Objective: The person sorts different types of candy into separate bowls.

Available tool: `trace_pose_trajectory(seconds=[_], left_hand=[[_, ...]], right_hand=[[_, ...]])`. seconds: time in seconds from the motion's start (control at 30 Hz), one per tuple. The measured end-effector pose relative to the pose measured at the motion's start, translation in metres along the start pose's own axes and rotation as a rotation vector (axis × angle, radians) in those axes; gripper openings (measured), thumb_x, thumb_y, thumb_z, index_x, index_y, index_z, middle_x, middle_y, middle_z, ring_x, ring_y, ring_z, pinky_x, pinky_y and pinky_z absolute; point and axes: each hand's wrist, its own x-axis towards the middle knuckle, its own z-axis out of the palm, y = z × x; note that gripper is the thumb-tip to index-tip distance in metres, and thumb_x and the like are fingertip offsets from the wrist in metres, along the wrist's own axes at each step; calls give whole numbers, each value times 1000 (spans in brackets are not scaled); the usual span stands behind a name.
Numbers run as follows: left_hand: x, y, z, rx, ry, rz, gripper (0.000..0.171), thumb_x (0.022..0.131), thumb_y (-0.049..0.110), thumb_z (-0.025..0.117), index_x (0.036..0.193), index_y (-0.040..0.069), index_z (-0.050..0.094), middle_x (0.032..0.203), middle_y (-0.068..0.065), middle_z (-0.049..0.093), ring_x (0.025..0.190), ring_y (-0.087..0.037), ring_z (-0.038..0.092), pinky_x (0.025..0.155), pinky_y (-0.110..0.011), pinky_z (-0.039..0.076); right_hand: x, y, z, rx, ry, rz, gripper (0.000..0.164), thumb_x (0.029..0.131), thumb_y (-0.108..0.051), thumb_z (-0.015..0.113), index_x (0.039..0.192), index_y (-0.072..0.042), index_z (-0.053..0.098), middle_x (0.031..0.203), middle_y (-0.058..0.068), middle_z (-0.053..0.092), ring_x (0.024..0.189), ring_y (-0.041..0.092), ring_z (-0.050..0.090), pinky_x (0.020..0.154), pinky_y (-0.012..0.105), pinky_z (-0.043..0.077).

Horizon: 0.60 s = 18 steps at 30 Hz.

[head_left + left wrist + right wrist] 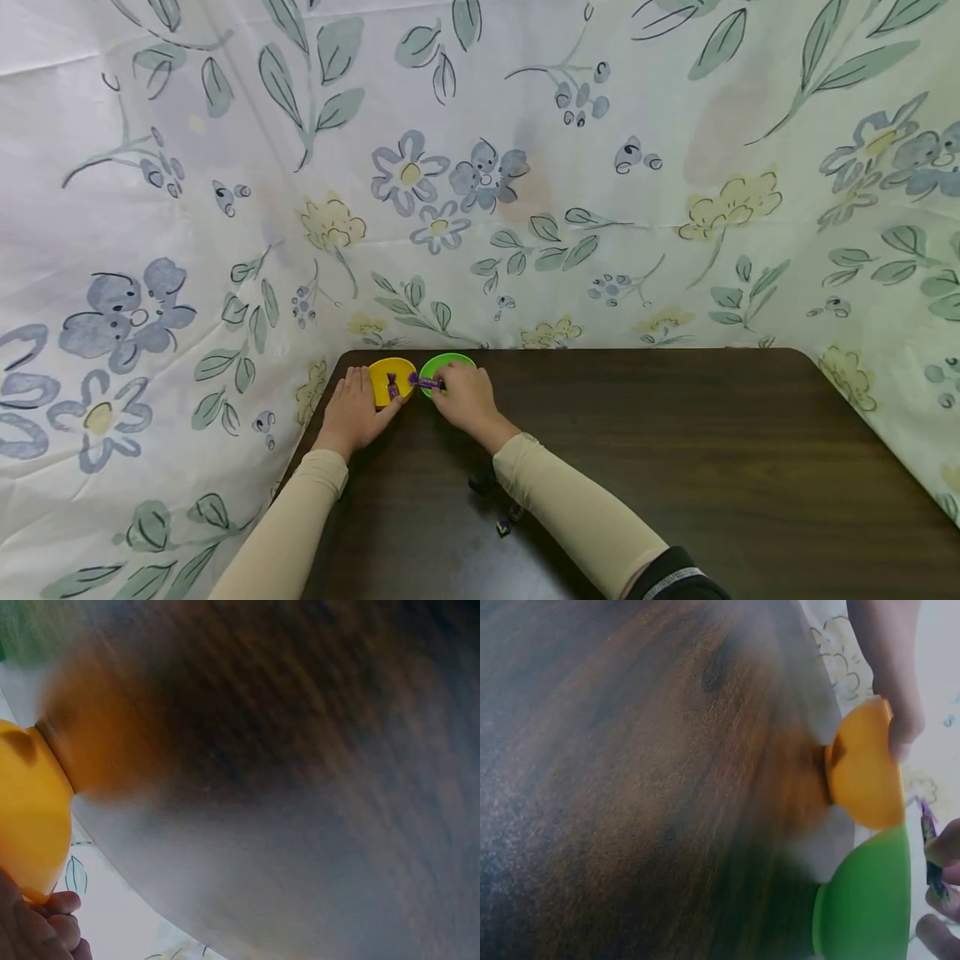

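A yellow bowl with a purple-wrapped candy inside stands at the table's far left corner. My left hand holds this bowl, thumb across its near rim and fingers along its left side; curled fingertips show against the orange-looking bowl wall in the left wrist view. Touching it on the right is a green bowl. Over the green bowl my right hand pinches another purple-wrapped candy, also seen above the rim as a candy in the right wrist view. The green bowl's inside is mostly hidden.
On the dark wooden table, a dark object and a wrapped candy lie beside the right forearm, partly covered by it. A floral cloth hangs behind the table and along its sides.
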Motion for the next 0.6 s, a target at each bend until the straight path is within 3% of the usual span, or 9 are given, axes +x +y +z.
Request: trace_pose_trajectory(seconds=[0.3, 0.6], left_hand=[[0, -1, -2, 12, 6, 5, 103, 104, 66, 45, 159, -19, 25, 166, -39, 31, 157, -54, 27, 132, -60, 22], [-1, -1, 1, 5, 18, 11, 102, 104, 65, 46, 158, -19, 27, 165, -39, 32, 157, -54, 28, 132, -61, 22]], right_hand=[[6, -5, 5, -32, 18, -15, 16, 97, -30, 74, 104, -21, 84, 108, -3, 76, 103, 19, 71, 93, 45, 59], [10, -9, 13, -72, -29, -3, 18, 99, -32, 72, 111, -24, 83, 114, -3, 75, 110, 22, 69, 103, 51, 54]])
